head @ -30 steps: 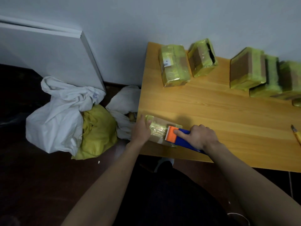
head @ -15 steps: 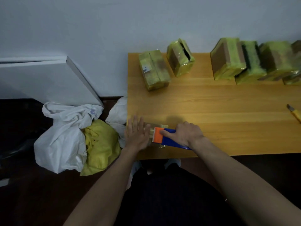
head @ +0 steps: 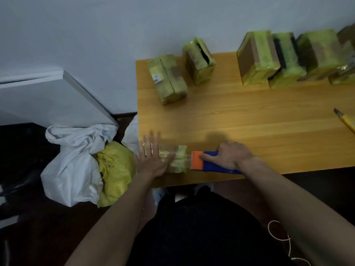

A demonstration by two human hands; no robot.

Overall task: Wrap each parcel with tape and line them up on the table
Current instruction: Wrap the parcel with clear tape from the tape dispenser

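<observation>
A small flat parcel (head: 177, 160) lies at the near left corner of the wooden table (head: 249, 120). My left hand (head: 151, 158) presses flat on it with straight, spread fingers. My right hand (head: 228, 155) grips a blue and orange tape dispenser (head: 207, 163) just right of the parcel, and a strip of clear tape runs from its orange head onto the parcel. Several parcels wrapped in yellow-green tape stand along the wall: one with a barcode label (head: 168, 78), one upright beside it (head: 198, 59), and a tight group at the right (head: 258, 57).
A yellow utility knife (head: 345, 120) lies at the table's right edge. On the floor to the left sit a white bag (head: 71, 160) and a yellow bag (head: 115, 169). A white board (head: 53, 96) leans on the wall.
My left hand has flattened on the parcel with fingers spread. My right hand has drawn the dispenser away to the right, leaving a gap bridged by tape. The view has tilted and shifted.
</observation>
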